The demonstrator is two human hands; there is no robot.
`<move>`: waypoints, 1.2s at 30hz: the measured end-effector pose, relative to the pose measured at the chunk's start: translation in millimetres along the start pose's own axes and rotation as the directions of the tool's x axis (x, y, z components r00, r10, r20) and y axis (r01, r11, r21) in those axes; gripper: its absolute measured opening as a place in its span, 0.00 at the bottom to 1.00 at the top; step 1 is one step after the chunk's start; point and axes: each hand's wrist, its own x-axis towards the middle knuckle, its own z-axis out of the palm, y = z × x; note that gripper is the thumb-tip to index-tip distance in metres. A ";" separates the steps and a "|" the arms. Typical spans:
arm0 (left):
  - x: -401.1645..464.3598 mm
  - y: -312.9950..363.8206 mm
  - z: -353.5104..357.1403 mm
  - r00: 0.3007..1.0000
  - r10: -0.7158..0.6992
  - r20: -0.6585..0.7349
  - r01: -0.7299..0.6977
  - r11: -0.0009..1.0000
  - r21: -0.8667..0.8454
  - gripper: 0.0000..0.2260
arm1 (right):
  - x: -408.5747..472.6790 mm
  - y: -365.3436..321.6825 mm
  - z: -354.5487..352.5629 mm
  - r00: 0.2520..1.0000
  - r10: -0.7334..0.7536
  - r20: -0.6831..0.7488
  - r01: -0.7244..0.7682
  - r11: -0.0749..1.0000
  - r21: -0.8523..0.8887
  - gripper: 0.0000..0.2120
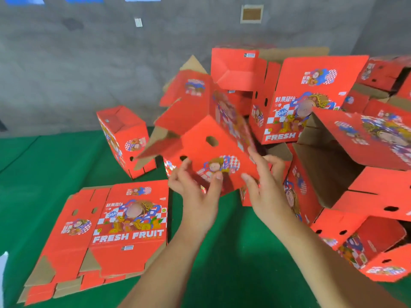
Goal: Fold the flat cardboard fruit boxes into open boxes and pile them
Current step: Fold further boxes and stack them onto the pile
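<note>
A red printed fruit box (200, 138), partly folded with flaps hanging loose, tilts in the air at the centre. My left hand (195, 192) is at its near lower edge, thumb on the printed face and fingers behind the panel. My right hand (264, 185) is at the box's right lower corner, fingers spread and nearly straight against the cardboard. A stack of flat boxes (106, 230) reading FRESH FRUIT lies on the green floor at the lower left. Folded open boxes are heaped in a pile (333, 134) on the right.
One folded box (124, 138) stands alone on the green floor (33, 174) left of centre. A grey concrete wall (89, 63) rises behind. Bare green floor shows between the flat stack and the pile.
</note>
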 end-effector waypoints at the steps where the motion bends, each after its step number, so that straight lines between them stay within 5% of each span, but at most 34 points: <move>1: 15.2 1.4 3.4 0.995 0.093 0.033 -0.095 0.993 0.066 0.34 | 19.1 4.7 7.6 0.999 0.025 -0.034 -0.025 1.000 -0.018 0.31; 3: 49.8 -0.6 8.8 0.955 0.173 0.243 -0.212 0.966 0.147 0.37 | 58.7 10.6 23.0 0.964 0.267 -0.012 -0.266 0.963 0.047 0.36; 6: 76.8 -2.7 18.3 0.873 -0.024 0.487 -0.066 0.984 0.168 0.30 | 86.3 17.4 47.2 0.722 0.686 0.087 -0.691 0.711 0.129 0.43; 11: 73.6 -17.8 28.5 0.862 -0.145 0.486 0.157 0.987 0.016 0.19 | 61.1 8.4 80.5 0.846 0.529 0.069 -0.523 0.797 0.301 0.35; 16: 69.6 -21.6 36.0 0.857 -0.165 0.489 0.231 0.970 -0.077 0.30 | 60.6 10.5 76.4 0.905 0.424 0.021 -0.419 0.884 0.208 0.39; 18: 71.9 -21.4 37.8 0.875 -0.154 0.458 0.218 0.972 -0.089 0.31 | 67.5 22.1 67.8 0.914 0.407 0.003 -0.397 0.889 0.230 0.28; 20: 75.0 -23.1 40.3 0.865 -0.174 0.471 0.226 0.972 -0.058 0.29 | 77.2 21.5 64.0 0.898 0.439 0.011 -0.431 0.876 0.217 0.07; 23: 75.6 -21.5 42.3 0.869 -0.171 0.464 0.224 0.973 -0.060 0.23 | 80.8 10.6 73.6 0.857 0.491 0.158 -0.515 0.803 0.300 0.16; 31: 56.8 -46.8 19.4 0.911 -0.306 0.275 0.354 0.925 -0.142 0.13 | 29.6 -11.5 101.2 0.820 0.502 0.273 -0.572 0.725 0.383 0.11; 36: 21.6 -84.6 -14.9 0.894 -0.433 0.114 0.442 0.894 -0.074 0.12 | -19.0 -20.4 140.6 0.657 0.573 0.490 -0.741 0.611 0.279 0.12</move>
